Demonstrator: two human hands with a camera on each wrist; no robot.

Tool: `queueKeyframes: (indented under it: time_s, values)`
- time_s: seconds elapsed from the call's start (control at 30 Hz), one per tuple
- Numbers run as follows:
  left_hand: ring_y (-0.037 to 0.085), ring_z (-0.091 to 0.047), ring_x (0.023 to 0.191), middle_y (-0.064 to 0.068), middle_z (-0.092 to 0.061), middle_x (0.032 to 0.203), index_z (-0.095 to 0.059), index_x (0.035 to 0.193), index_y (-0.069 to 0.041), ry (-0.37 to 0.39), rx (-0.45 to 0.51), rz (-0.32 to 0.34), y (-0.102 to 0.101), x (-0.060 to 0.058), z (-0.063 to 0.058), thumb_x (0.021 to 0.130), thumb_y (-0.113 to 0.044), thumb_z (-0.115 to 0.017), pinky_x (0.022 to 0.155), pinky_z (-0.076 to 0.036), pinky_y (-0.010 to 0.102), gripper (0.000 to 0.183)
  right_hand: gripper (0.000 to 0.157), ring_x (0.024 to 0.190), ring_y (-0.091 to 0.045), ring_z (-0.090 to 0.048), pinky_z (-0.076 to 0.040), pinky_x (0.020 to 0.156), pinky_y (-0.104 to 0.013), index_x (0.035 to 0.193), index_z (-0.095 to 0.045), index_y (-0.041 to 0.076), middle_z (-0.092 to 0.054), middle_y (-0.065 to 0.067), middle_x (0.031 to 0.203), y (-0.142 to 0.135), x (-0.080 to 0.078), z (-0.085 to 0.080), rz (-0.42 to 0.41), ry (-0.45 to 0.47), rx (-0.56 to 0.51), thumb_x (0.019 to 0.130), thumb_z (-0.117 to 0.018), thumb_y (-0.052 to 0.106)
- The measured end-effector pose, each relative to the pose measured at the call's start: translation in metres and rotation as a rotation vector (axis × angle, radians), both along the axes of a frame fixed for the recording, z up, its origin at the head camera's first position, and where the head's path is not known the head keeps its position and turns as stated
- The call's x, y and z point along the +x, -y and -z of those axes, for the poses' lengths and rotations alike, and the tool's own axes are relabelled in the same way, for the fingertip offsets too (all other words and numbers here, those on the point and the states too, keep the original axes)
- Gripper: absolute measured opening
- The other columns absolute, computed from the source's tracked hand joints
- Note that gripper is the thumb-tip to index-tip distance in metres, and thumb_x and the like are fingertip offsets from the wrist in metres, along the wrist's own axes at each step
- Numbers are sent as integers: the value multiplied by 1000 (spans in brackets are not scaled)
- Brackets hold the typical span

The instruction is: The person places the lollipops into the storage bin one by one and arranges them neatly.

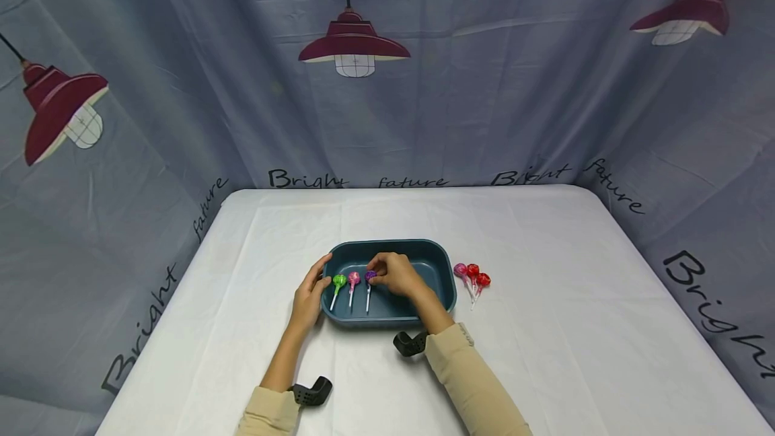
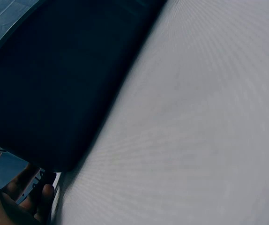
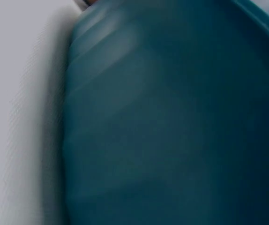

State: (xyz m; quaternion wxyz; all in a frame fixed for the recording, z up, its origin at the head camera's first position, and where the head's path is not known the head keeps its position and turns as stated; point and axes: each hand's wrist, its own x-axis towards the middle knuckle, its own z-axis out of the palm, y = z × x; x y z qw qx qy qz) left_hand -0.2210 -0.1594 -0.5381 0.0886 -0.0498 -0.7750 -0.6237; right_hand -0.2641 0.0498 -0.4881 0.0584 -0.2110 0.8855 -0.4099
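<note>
A dark teal tray [image 1: 387, 321] with raised walls sits on the white table, and its near outer side [image 2: 64, 84] fills much of the left wrist view. My left hand [image 1: 309, 298] grips the tray's left end, thumb over the rim and fingers outside. Over the tray, my right hand [image 1: 396, 274] pinches the head of a purple lollipop [image 1: 368, 295], its white stick pointing toward me. To its left inside the tray lie a pink lollipop [image 1: 354, 279] and a green lollipop [image 1: 339, 280]. The right wrist view shows mostly the tray's blurred teal wall [image 3: 125, 117], with the fingers largely hidden.
Right of the tray, a small bunch of wrapped lollipops lies on the white tablecloth [image 1: 545, 342]: a pink lollipop [image 1: 461, 270] and two red ones [image 1: 483, 280]. A grey-blue curtain [image 1: 387, 120] with printed lamps surrounds the table's back and sides.
</note>
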Motion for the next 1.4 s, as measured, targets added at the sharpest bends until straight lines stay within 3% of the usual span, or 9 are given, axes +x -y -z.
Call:
queueKeyframes:
  time_s: [0.43,0.5,0.73,0.87,1.17,1.4]
  values:
    - [25,-42,124,3,-47,137,-50,134,-22,-6,-3,-3,0,-1,-1,94,-10,-49,101,-31,44,42,15,74,-14,-60,-49,66,-23,89,-66,3,-65,-5,81,4,1,4,-44,-38,24,76,-74,4]
    - [26,-42,123,4,-47,136,-50,134,-20,0,5,-3,0,0,-4,94,-9,-49,101,-31,45,42,15,73,-13,-60,-49,66,-23,89,-66,3,-65,-5,81,4,1,4,-53,-47,26,76,-74,4]
    - [33,-42,123,13,-45,137,-47,135,-8,4,-4,21,-5,13,-32,93,-3,-46,101,-31,47,43,16,73,-13,-58,-49,67,-24,89,-66,3,-63,-6,80,5,1,5,-64,-54,36,76,-74,4]
    - [33,-42,123,14,-45,137,-47,135,-7,1,-12,17,-6,14,-34,93,-2,-46,101,-31,47,43,16,74,-14,-58,-49,68,-25,90,-66,3,-63,-6,80,5,1,6,-68,-61,52,77,-73,4]
    - [33,-43,122,14,-46,136,-47,135,-7,2,-13,10,-7,15,-33,93,-3,-47,99,-33,48,42,16,75,-15,-58,-49,68,-26,91,-65,2,-63,-7,82,4,3,7,-68,-72,56,78,-72,4]
    - [27,-42,123,5,-47,137,-49,135,-20,10,10,11,-1,2,-6,94,-8,-49,100,-32,46,43,16,77,-16,-59,-50,70,-28,93,-65,0,-64,-9,85,4,3,6,-67,-60,53,79,-71,4]
